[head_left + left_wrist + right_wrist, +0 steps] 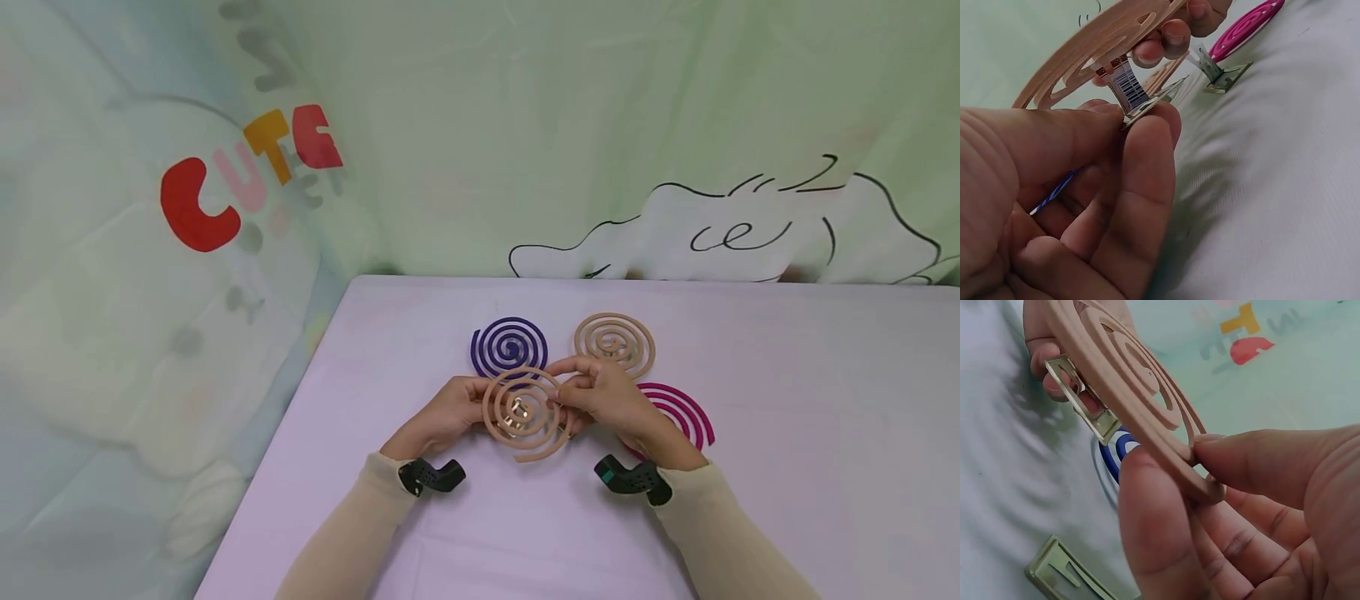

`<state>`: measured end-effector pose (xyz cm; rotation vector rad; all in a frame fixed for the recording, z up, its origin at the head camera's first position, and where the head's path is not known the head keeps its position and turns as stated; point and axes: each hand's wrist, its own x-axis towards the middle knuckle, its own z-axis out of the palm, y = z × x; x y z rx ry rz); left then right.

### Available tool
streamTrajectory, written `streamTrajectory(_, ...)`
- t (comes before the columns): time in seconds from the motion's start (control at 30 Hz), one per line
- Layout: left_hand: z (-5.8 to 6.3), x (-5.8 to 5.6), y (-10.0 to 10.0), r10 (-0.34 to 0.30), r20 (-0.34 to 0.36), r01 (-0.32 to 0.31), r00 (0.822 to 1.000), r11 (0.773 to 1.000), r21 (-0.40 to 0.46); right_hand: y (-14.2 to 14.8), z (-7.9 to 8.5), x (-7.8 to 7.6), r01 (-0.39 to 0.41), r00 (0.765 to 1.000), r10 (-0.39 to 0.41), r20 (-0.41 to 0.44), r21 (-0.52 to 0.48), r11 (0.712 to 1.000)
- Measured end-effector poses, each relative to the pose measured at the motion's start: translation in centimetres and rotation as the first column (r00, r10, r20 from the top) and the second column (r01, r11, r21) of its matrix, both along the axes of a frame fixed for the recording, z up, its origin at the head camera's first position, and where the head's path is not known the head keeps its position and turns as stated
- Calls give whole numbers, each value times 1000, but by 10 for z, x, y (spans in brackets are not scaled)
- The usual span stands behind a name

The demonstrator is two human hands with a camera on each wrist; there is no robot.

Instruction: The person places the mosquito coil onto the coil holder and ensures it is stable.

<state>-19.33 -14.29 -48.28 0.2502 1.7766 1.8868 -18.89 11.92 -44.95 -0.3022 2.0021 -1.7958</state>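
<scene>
A tan mosquito coil is held up in front between both hands. My right hand pinches its outer ring between thumb and index finger, close to the coil's loose end in the right wrist view. Under the coil, my left hand pinches a small metal coil stand by the edge of its flat base. The stand's upright, which carries a barcode, reaches up to the coil's middle. A second metal stand is on the table below the right hand.
A dark blue coil lies behind the hands, with another tan coil at the back right. Beside the right wrist lies a pink coil, partly covered by the arm. A white cloth covers the table, with a printed curtain behind.
</scene>
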Motion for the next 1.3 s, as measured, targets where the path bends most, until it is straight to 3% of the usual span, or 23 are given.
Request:
streamTrajectory(0.2, 2, 1, -5, 15, 9, -15, 1000, 998, -61, -4, 0, 2, 15, 1000, -14, -9, 32, 999)
streamTrajectory(0.53, 0, 3, -11, 7, 20, -6, 1000, 997, -75, -10, -4, 4, 18, 999, -16, -30, 68, 998)
streamTrajectory(0.8, -2, 2, -17, -71, -28, 69, 997, 994, -86, -13, -2, 6, 30, 996, -22, -84, 96, 995)
streamTrajectory(0.97, 5, 4, -24, -115, -34, 110, 993, 987, -114, -15, -3, 7, 41, 991, -27, -128, 111, 993)
streamTrajectory(1.17, 15, 6, -25, -110, 1, 109, 994, 989, -103, -18, -5, 7, 52, 985, -28, -167, 140, 989)
streamTrajectory(1.3, 20, 8, -22, -90, -21, 86, 996, 988, -129, -21, -4, 7, 57, 979, -22, -202, 167, 984)
